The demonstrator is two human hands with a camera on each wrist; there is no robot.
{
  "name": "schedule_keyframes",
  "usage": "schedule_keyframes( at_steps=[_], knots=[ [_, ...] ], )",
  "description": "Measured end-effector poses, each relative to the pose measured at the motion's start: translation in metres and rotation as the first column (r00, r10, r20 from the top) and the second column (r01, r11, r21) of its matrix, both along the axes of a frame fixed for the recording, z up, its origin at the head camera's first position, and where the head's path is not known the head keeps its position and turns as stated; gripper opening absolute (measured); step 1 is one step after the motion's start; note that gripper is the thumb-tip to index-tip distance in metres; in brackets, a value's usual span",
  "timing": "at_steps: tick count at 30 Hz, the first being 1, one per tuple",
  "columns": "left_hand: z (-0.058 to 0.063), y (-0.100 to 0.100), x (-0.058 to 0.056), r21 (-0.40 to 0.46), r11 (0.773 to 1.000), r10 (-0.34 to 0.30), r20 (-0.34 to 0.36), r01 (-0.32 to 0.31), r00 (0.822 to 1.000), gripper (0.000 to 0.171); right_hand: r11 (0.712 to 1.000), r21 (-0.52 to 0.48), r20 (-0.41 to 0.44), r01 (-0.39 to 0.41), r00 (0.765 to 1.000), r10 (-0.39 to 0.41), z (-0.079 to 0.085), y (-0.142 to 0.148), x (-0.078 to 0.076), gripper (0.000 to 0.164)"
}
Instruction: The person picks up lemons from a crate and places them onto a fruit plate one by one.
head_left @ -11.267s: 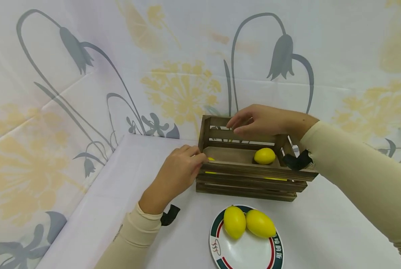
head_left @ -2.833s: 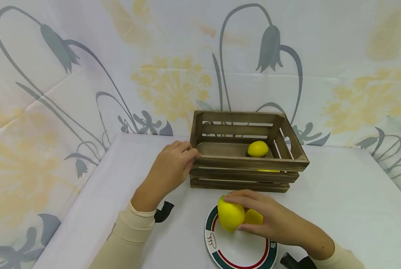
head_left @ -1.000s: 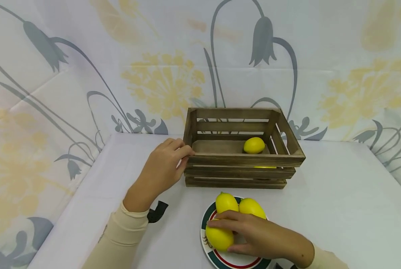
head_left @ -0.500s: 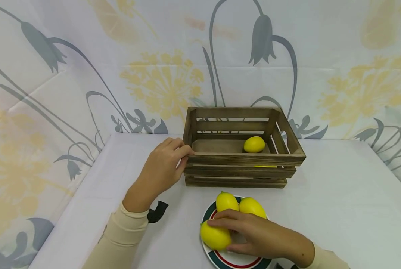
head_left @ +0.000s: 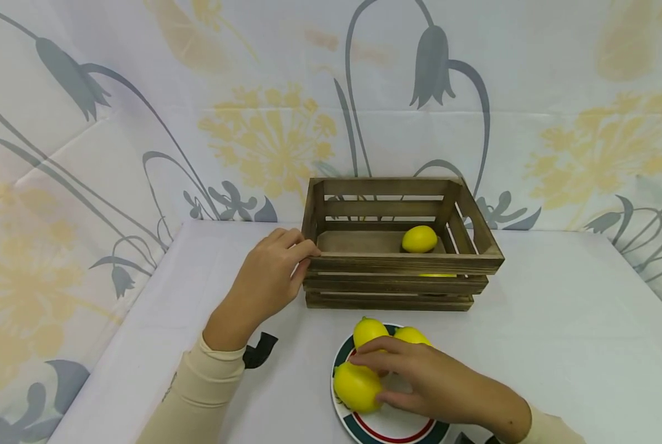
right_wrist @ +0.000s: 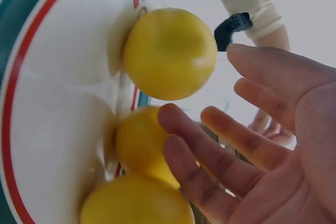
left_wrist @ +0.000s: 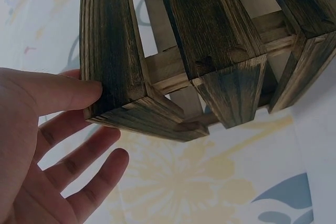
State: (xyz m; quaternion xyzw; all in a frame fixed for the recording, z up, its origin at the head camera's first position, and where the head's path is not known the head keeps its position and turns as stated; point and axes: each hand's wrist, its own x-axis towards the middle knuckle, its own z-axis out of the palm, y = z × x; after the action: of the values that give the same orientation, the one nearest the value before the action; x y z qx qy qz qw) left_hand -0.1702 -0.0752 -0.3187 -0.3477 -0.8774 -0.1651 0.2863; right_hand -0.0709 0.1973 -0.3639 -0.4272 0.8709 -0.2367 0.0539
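Observation:
My left hand (head_left: 270, 271) pinches the front left corner of the slatted wooden crate (head_left: 397, 264). In the left wrist view the thumb presses the top slat (left_wrist: 110, 51), the index finger goes behind it and the other fingers are spread. My right hand (head_left: 431, 376) is over the white plate (head_left: 397, 422), fingers parted beside a lemon (head_left: 357, 387) at the plate's left. In the right wrist view a gap shows between the fingers and that lemon (right_wrist: 170, 53). Two more lemons, one left (head_left: 368, 331) and one right (head_left: 412, 335), lie at the plate's far side, partly behind the right hand.
One lemon (head_left: 420, 238) sits inside the crate at its right end, and a yellow strip (head_left: 438, 275) shows between the front slats. The crate stands behind the plate on a white tabletop (head_left: 558, 320), in front of a flower-printed cloth backdrop (head_left: 275, 135).
The right hand went from over the crate to the plate with a lemon, set it down at the left, and has just let go. The plate's lemons went from two to three. The left hand stayed.

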Motion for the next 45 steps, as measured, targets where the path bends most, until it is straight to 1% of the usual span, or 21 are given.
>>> schedule_keyframes(
  at_steps=[2,7,11,14,17,21,25,31,35,38,45],
  knots=[
    [0.001,-0.001,0.000,0.001,1.000,0.004,0.001,-0.004,1.000,0.016,1.000,-0.029,-0.037,0.006,0.999,-0.007,0.003,0.000,-0.001,0.052],
    [0.001,-0.003,0.002,0.006,1.000,0.012,0.008,-0.012,1.000,0.016,0.991,-0.134,-0.078,-0.003,0.997,-0.008,0.007,0.001,-0.003,0.046],
    [-0.001,-0.003,0.002,0.000,1.000,0.005,0.003,-0.005,1.000,0.017,0.977,-0.213,-0.115,0.020,0.992,-0.045,0.012,0.007,-0.004,0.047],
    [-0.001,-0.002,0.001,-0.003,1.000,-0.001,-0.005,0.001,1.000,0.016,0.965,-0.251,-0.167,0.072,0.979,-0.117,0.022,0.013,-0.005,0.050],
    [-0.001,0.000,0.000,-0.001,1.000,-0.005,-0.014,0.005,1.000,0.016,0.955,-0.281,-0.215,0.098,0.963,-0.162,0.031,0.019,-0.007,0.052],
    [-0.001,0.000,0.000,0.000,1.000,-0.009,-0.020,0.009,1.000,0.015,0.947,-0.310,-0.266,0.086,0.948,-0.173,0.038,0.024,-0.010,0.056],
    [-0.001,0.000,-0.001,-0.003,1.000,-0.006,-0.020,0.006,1.000,0.014,0.949,-0.304,-0.296,0.084,0.938,-0.178,0.046,0.030,-0.011,0.058],
    [-0.001,0.000,0.000,-0.004,1.000,-0.004,-0.025,0.004,1.000,0.014,0.961,-0.256,-0.350,0.101,0.918,-0.189,0.063,0.039,-0.016,0.051],
    [0.001,0.001,0.000,-0.004,1.000,-0.002,-0.032,0.002,0.999,0.015,0.969,-0.227,-0.379,0.099,0.907,-0.181,0.076,0.045,-0.023,0.054],
    [0.001,0.000,0.001,-0.004,1.000,-0.001,-0.034,0.001,0.999,0.014,0.974,-0.202,-0.393,0.100,0.903,-0.174,0.086,0.048,-0.028,0.053],
    [-0.002,-0.001,0.001,0.002,1.000,-0.007,-0.009,0.007,1.000,0.015,0.987,-0.115,-0.458,0.109,0.877,-0.150,0.113,0.049,-0.042,0.048]
  ],
)
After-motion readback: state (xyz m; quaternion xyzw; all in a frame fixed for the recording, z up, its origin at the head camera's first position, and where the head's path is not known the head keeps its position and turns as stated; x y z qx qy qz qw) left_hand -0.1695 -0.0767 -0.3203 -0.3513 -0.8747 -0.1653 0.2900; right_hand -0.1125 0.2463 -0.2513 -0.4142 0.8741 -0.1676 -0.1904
